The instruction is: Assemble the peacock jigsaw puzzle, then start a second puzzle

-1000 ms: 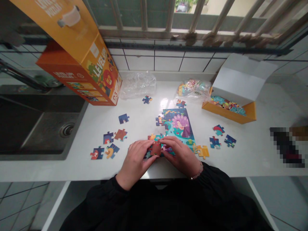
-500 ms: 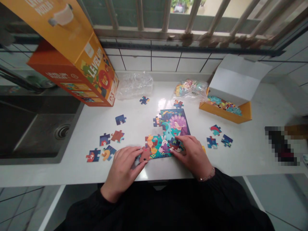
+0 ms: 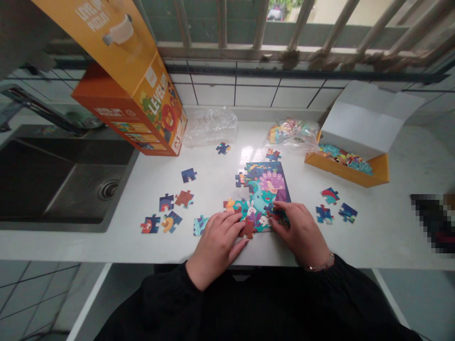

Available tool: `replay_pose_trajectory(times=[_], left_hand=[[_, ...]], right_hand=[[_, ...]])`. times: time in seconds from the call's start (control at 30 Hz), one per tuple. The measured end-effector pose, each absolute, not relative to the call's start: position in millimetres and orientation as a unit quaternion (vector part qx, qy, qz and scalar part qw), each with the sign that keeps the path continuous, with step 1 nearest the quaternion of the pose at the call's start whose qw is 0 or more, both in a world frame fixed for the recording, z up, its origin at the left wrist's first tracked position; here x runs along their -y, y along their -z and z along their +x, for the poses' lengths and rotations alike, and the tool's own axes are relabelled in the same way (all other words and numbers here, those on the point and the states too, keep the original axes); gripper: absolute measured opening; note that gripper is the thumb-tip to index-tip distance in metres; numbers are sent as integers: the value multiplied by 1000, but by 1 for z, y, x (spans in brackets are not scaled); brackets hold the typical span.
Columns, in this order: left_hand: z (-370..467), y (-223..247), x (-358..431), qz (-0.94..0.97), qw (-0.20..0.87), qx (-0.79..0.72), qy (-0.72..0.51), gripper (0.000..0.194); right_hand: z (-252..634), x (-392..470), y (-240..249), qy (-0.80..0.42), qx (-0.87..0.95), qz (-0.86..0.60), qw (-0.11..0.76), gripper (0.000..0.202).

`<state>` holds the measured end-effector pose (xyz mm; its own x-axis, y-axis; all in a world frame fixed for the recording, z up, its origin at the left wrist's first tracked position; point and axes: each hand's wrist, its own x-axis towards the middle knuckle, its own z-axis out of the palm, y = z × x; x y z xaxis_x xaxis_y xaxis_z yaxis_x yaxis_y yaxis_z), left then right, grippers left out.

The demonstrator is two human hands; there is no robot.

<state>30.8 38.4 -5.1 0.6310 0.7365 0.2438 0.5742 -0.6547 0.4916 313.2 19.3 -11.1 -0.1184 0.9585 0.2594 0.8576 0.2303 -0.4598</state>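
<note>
A partly joined puzzle (image 3: 261, 189) lies on the white counter, showing a peacock, a rabbit and other animals. My left hand (image 3: 218, 244) is closed on a brown puzzle piece (image 3: 248, 229) over the puzzle's lower left part. At the lower right part, my right hand (image 3: 300, 232) pinches a dark puzzle piece (image 3: 272, 210) between thumb and forefinger. Just left of my left hand lies a light blue piece (image 3: 200, 226), partly covered by it. Loose pieces lie farther left, among them a brown one (image 3: 184, 199) and a dark blue one (image 3: 188, 175).
An orange puzzle box (image 3: 142, 113) stands by the sink (image 3: 85, 175). Clear plastic packaging (image 3: 211, 127) and a bag of pieces (image 3: 293, 131) lie along the wall. An open box (image 3: 346, 168) holds pieces at the right, with loose pieces (image 3: 324, 214) before it.
The view has shifted, so the scene sits farther right. My left hand has moved right with the brown piece, over the puzzle's lower left part, uncovering the light blue piece.
</note>
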Motion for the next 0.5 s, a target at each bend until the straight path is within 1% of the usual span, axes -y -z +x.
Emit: replay_pose_trajectory(times=[0.07, 0.13, 0.23, 0.27, 0.33, 0.4, 0.5], left_hand=[[30, 3, -39, 888, 179, -368, -210, 41], [23, 0, -43, 882, 158, -392, -208, 41], [0, -8, -58, 836, 81, -494, -224, 33], [-9, -11, -65, 814, 47, -534, -226, 34], [-26, -18, -78, 770, -2, -610, -185, 41], [-40, -25, -90, 738, -20, -665, -117, 45], [-52, -31, -103, 725, -3, -688, -41, 39]], right_hand=[[318, -19, 13, -77, 736, -623, 255, 36], [322, -18, 15, -62, 730, -632, 252, 36], [325, -16, 19, -44, 723, -641, 254, 37], [325, -15, 20, -38, 721, -642, 256, 38], [325, -14, 23, -30, 718, -645, 259, 38], [325, -14, 26, -26, 715, -649, 260, 37], [325, -14, 29, -26, 707, -657, 258, 36]])
